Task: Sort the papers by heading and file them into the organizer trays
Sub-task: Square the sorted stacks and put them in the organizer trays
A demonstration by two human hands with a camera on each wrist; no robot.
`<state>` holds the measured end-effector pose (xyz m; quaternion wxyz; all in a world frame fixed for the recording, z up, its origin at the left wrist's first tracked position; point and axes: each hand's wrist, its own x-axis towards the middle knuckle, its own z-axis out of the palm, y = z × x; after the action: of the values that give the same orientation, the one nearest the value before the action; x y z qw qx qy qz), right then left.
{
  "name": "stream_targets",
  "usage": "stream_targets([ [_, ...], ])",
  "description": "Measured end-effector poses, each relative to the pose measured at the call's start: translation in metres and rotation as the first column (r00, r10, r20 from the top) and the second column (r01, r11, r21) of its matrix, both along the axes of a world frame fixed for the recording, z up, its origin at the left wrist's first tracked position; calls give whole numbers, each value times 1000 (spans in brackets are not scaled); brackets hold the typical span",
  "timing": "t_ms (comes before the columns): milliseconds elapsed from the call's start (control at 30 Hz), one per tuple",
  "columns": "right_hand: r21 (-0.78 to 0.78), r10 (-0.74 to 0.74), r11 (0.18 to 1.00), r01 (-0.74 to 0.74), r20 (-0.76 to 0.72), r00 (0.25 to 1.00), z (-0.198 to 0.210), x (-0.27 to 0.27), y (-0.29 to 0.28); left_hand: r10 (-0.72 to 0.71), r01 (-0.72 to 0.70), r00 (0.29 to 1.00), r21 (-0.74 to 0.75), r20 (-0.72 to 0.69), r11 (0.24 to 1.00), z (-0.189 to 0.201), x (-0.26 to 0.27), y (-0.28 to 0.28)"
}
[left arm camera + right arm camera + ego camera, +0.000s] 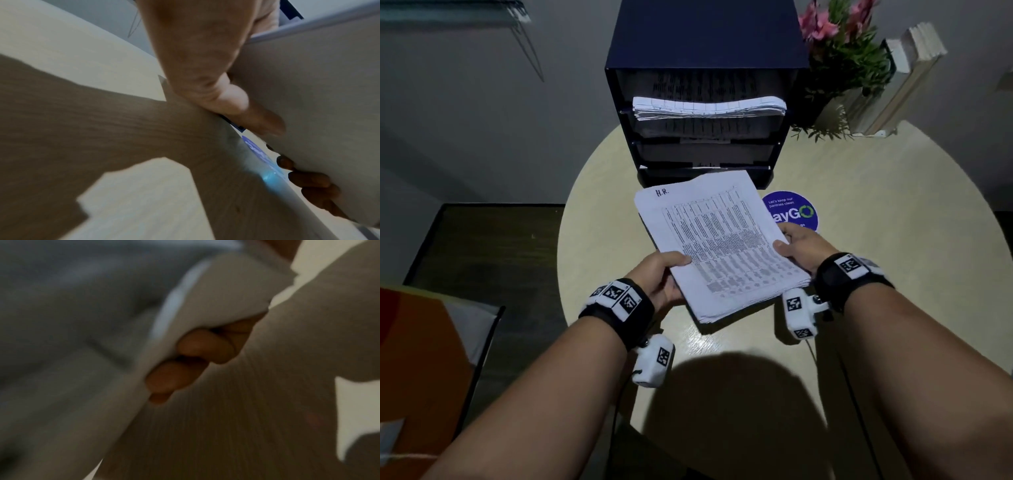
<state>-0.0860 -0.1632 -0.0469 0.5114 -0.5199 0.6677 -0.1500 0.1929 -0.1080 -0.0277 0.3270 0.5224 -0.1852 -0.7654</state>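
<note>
A stack of printed papers (pixel 717 240) headed "H.R." hangs above the round table, tilted, its far end close to the dark blue organizer (pixel 705 99). My left hand (pixel 662 277) grips the stack's near left edge, thumb on top. My right hand (pixel 796 248) grips the right edge, thumb on top. The left wrist view shows the stack's underside (pixel 312 84) with my left fingers (pixel 226 100) beneath it. Under the stack (pixel 222 293) in the blurred right wrist view curl my right fingers (pixel 185 361). One upper tray holds a thick pile of papers (pixel 709 108); the lower trays show a few sheets.
The cream round table (pixel 876 212) carries a blue round sticker (pixel 796 209) right of the stack. A potted plant with pink flowers (pixel 839 58) and upright books (pixel 904 78) stand at the back right. A dark low surface (pixel 482 246) lies to the left.
</note>
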Motion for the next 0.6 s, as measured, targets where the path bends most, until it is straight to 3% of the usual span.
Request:
stream_targets([
  [67,3,27,1000,-27,-21,999,-1,-10,-10,11,-16,997,-60,-74,998,1,-2,-6],
  [133,-37,-3,999,2,-50,999,0,-12,-17,61,-66,997,-152,-36,986,-4,-3,-14],
  [233,-95,-140,986,136,-36,989,-1,-3,-18,153,-144,987,-167,41,975,-12,-3,-28],
  [367,-149,-306,942,301,-7,952,-8,25,-10,14,22,969,-143,247,989,-20,5,-48],
  [467,-200,-347,917,346,28,937,-4,50,-9,-138,247,828,-132,543,960,-21,25,-59],
  [533,-142,-281,948,285,49,959,-3,60,-9,-84,230,740,-133,667,964,-21,38,-66],
  [600,44,-240,971,236,132,962,-1,65,-6,38,131,720,-190,692,973,-20,43,-73],
])
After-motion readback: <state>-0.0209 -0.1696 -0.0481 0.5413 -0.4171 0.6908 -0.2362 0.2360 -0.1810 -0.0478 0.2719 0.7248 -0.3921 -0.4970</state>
